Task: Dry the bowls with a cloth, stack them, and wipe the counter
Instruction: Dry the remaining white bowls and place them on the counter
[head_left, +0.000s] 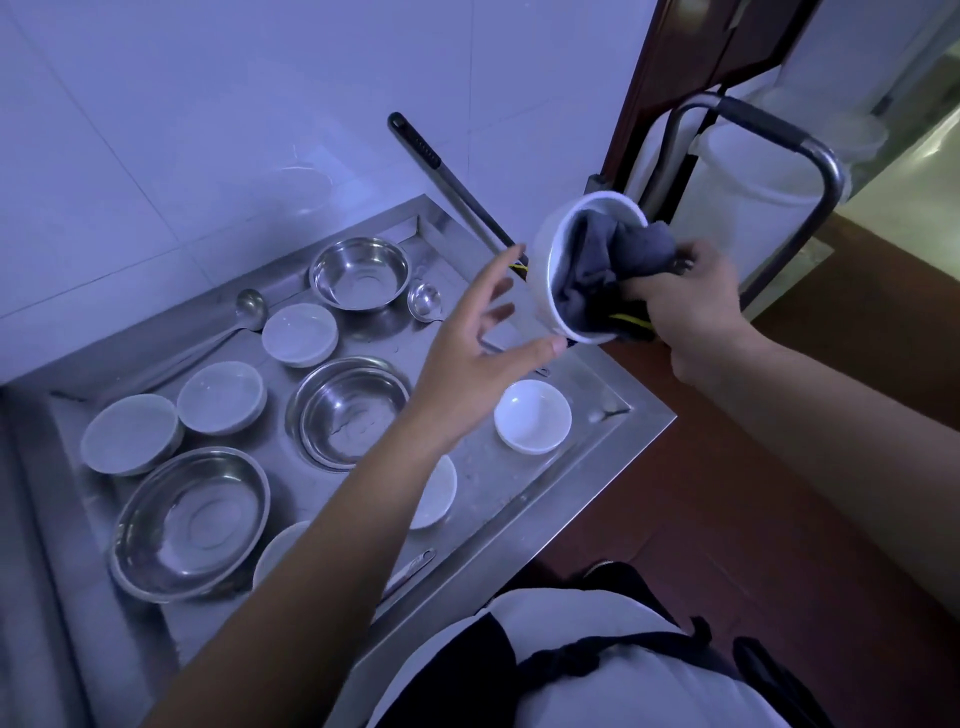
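A white bowl (549, 260) is held tilted in the air over the right end of the steel counter (524, 493), its mouth facing right. A grey cloth (613, 260) is stuffed into it, and my right hand (696, 317) grips that cloth at the rim. My left hand (478, 327) is spread with straight fingers at the bowl's outer side, its thumb at the lower rim. On the counter an upright white bowl (532, 415) sits near the right end. Three more white bowls lie upside down (300, 335) (221, 397) (131, 434). Two others are partly hidden under my left forearm.
Three steel bowls (358, 273) (353, 410) (189, 522) stand among the white ones. A ladle (249, 306) and a small strainer spoon (425, 299) lie near the back wall. A long black-handled tool (447, 176) leans on the tiles. A cart handle (779, 130) and white bucket (753, 197) stand right.
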